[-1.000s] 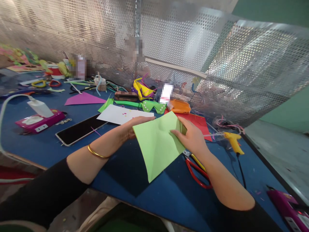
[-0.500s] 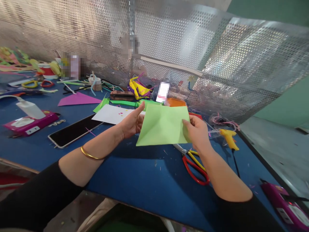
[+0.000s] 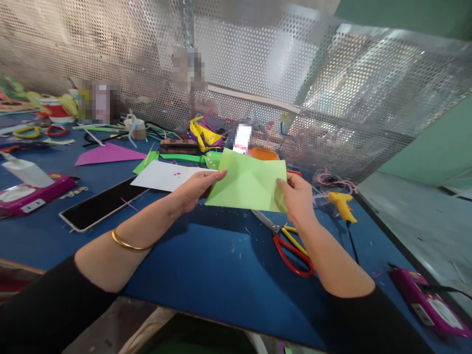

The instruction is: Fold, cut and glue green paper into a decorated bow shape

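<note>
A light green sheet of paper (image 3: 250,182) is held up above the blue table between both hands. My left hand (image 3: 197,189) pinches its left edge, thumb on the front and the other fingers hidden behind. At the right edge, my right hand (image 3: 297,194) grips the sheet between thumb and fingers. Below the paper lie scissors (image 3: 291,250) with red and yellow handles, near my right wrist. Behind my left hand rests a white sheet (image 3: 158,176) with small pink and yellow dots on it.
A black phone (image 3: 101,206) and a purple power strip (image 3: 40,194) lie on the left. To the right are a yellow glue gun (image 3: 342,205) and another purple power strip (image 3: 424,300). Coloured paper scraps, including a purple piece (image 3: 108,153), line the back by the perforated metal screen (image 3: 250,59).
My left thumb has come down from pointing up onto the green paper's left edge. The sheet has tilted and lifted slightly. The whole view has shifted a little.
</note>
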{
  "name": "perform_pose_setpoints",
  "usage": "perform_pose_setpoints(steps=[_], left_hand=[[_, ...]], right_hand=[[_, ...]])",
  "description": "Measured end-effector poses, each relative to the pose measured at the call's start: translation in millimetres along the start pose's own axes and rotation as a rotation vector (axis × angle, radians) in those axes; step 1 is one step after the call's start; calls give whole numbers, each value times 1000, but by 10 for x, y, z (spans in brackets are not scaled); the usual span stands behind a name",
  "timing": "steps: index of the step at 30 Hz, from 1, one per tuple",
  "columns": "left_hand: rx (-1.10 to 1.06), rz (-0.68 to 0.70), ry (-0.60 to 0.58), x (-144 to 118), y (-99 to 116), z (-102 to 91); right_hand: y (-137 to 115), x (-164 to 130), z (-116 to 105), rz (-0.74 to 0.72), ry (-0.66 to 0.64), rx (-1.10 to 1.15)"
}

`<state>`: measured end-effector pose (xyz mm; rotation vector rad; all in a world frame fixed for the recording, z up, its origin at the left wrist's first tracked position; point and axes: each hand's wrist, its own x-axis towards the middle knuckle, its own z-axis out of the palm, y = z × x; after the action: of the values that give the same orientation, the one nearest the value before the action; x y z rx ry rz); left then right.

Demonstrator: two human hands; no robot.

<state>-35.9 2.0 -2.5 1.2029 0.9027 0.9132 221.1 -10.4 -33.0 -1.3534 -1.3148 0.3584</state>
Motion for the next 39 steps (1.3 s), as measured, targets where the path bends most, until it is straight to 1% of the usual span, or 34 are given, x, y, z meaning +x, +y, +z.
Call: perform_pose_setpoints(steps=[2,5,7,11,15,20,22,25,30,33,36,39], left_hand=[[-94,-36,10,23,-13,-29],[-213,-103,-27,59,-34,-64],[-225,-124,-26,76,-46,-72],[-197,-102,22,87,-59,-61],[-223,-92,-17,75,-58,-54],[-233,-114,14,67,-51,-51],[-265,-129,-1,73,-46,-45],[-341,-113,-24,90,-37,-26],[-373,-94,95,117,-30,7],[-356,-72,158,126,-34,16],[-234,-7,246,122,-44,14],[-56,118,215,96,-55,6]], right_hand=[[-6,-9,18,34,35,36],[-31,-18,24,55,45,64],[-49,-22,17,61,42,74],[-75,-27,3,78,38,70],[-83,-25,2,86,40,79],[-86,-27,12,108,38,110],[-91,-33,18,114,36,127],[-92,-40,29,118,41,152],[-72,-39,43,114,57,171],[-61,-39,49,102,69,177],[-51,-46,55,86,87,148],[-39,-52,53,79,105,96]])
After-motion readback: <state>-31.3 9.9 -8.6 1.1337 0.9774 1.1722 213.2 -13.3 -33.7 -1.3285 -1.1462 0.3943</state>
